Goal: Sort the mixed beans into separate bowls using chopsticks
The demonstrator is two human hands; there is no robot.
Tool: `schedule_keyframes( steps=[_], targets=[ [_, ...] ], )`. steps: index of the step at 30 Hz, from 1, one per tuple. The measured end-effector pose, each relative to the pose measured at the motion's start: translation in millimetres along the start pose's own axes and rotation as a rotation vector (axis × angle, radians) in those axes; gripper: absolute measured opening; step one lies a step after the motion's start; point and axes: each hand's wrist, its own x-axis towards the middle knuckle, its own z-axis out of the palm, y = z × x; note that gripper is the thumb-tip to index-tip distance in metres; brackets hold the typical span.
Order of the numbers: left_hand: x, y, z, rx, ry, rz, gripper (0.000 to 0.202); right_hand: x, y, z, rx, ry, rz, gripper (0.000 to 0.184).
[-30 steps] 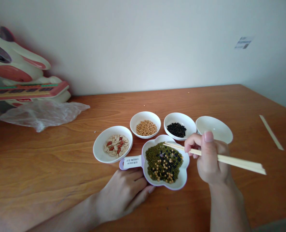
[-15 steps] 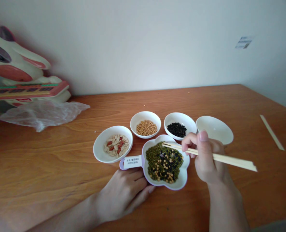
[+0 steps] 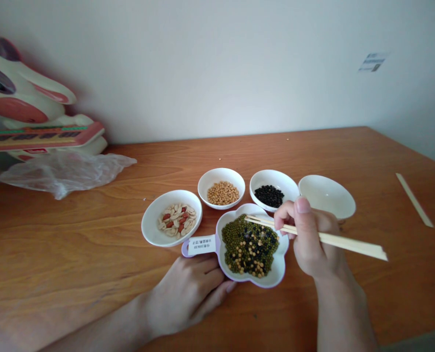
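In my right hand (image 3: 318, 234) is a pair of wooden chopsticks (image 3: 334, 239), gripped between thumb and fingers. Their tips reach into the far left part of a flower-shaped dish (image 3: 280, 274) with a lilac rim and a labelled handle (image 3: 201, 245). Green mung beans (image 3: 235, 234) fill much of this dish, mixed with black beans and yellow soybeans. Whether the tips pinch a bean is too small to tell. My left hand (image 3: 191, 293) holds the near left side of the dish beside the handle, its fingers partly hidden beneath.
Behind the dish stand white bowls with peanuts (image 3: 176, 221), soybeans (image 3: 222, 193) and black beans (image 3: 269, 196), plus a white bowl (image 3: 329, 195) without visible beans. A wooden strip (image 3: 414, 200) lies right. A plastic bag (image 3: 66, 171) and toy keyboard animal (image 3: 37, 107) stand left, before the wall.
The chopsticks and my right hand have shifted slightly left, with the tips still over the mung beans. My left hand stays in place on the dish.
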Motion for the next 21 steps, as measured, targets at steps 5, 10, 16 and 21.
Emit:
schedule_keyframes(
  steps=[5, 10, 16, 21],
  targets=[
    [0.6, 0.3, -0.8, -0.002, 0.002, 0.003, 0.021, 0.3, 1.2, -0.9, -0.023, 0.014, 0.019, 0.065],
    [0.4, 0.3, -1.0, -0.007, 0.003, 0.007, 0.022, 0.6, 1.1, -1.2, -0.019, -0.01, 0.001, 0.065],
    [-0.5, -0.4, -0.4, -0.007, 0.005, 0.004, 0.021, -0.1, 0.4, -1.8, -0.013, -0.024, -0.002, 0.067],
    [1.2, 1.5, -3.0, 0.002, -0.02, -0.005, 0.025, 0.1, 0.2, -1.8, -0.02, -0.021, 0.015, 0.067]
  ],
)
